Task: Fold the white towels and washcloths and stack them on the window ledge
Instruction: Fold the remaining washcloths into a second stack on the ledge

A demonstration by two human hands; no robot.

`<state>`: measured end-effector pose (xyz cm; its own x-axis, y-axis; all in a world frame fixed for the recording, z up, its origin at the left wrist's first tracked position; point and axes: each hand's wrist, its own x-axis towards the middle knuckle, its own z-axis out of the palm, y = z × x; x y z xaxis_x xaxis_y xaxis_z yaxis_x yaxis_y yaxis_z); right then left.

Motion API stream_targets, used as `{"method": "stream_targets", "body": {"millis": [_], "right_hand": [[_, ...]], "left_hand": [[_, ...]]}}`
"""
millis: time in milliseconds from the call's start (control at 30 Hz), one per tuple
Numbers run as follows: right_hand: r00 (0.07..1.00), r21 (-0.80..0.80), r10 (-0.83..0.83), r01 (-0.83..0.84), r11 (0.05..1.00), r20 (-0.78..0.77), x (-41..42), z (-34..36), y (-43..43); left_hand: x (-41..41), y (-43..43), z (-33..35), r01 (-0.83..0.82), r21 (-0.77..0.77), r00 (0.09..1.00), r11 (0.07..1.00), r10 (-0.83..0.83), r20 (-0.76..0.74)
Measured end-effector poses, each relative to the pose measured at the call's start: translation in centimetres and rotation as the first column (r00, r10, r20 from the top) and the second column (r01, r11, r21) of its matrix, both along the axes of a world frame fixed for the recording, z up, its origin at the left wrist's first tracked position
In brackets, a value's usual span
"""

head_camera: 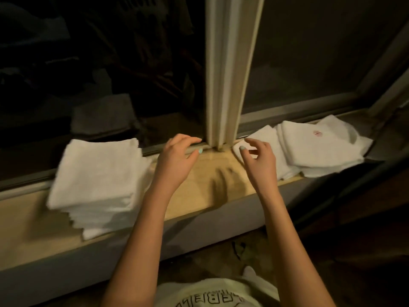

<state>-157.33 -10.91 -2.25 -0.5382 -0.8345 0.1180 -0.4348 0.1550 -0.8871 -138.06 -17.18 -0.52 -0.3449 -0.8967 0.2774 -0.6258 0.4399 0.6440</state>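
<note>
White terry makes up the neat stack of washcloths (97, 180) on the left of the window ledge (205, 189). A looser pile of towels (316, 149) lies on the right, well apart from the stack. The cloth looks soft, light and limp, so it will likely sag unless taken by a folded edge or lifted with a flat palm underneath. The stack's lower layers jut out unevenly and could slide. Between the two piles, the left hand (177, 158) and right hand (261, 160) hover with fingers loosely spread, holding nothing, in front of the window post (230, 74).
</note>
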Motion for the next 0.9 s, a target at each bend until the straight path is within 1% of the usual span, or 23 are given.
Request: {"method": "stream_targets", "body": {"millis": [100, 200, 367, 433, 567, 733, 833, 900], "right_hand": [[0.997, 0.031, -0.075, 0.075, 0.997, -0.001, -5.6, 0.1, 0.6], [0.990, 0.038, -0.137, 0.137, 0.990, -0.014, -11.1, 0.5, 1.1], [0.988, 0.068, -0.147, 0.150, 0.986, -0.047, -18.3, 0.7, 2.0], [0.987, 0.093, -0.153, 0.157, 0.983, -0.052, -20.5, 0.6, 2.2], [0.984, 0.116, -0.171, 0.175, 0.978, -0.043, -23.7, 0.4, 2.3], [0.992, 0.195, -0.124, 0.127, 0.973, -0.026, -26.4, -0.7, 2.1], [0.995, 0.234, -0.092, 0.096, 0.967, -0.026, -27.3, -0.9, 1.7], [0.997, 0.280, -0.073, 0.074, 0.957, -0.013, -27.6, -1.0, 1.4]], "left_hand": [[-5.7, 0.0, -0.4, 0.045, 0.084, 0.998, 0.995, -0.042, -0.037], [-11.3, 0.0, -0.7, 0.041, 0.115, 0.995, 0.993, -0.030, -0.095], [-18.8, 0.5, -1.5, 0.011, 0.198, 0.993, 0.980, 0.012, -0.117], [-21.0, 0.6, -1.9, -0.028, 0.216, 0.990, 0.976, 0.058, -0.132], [-23.9, 0.6, -2.8, -0.096, 0.309, 0.981, 0.946, 0.142, -0.131], [-26.7, 0.8, -4.0, -0.075, 0.443, 0.979, 0.893, 0.151, -0.139], [-28.3, 0.2, -4.1, -0.106, 0.480, 0.978, 0.871, 0.180, -0.110], [-29.2, -0.3, -4.3, -0.114, 0.491, 0.982, 0.864, 0.171, -0.074]]}}
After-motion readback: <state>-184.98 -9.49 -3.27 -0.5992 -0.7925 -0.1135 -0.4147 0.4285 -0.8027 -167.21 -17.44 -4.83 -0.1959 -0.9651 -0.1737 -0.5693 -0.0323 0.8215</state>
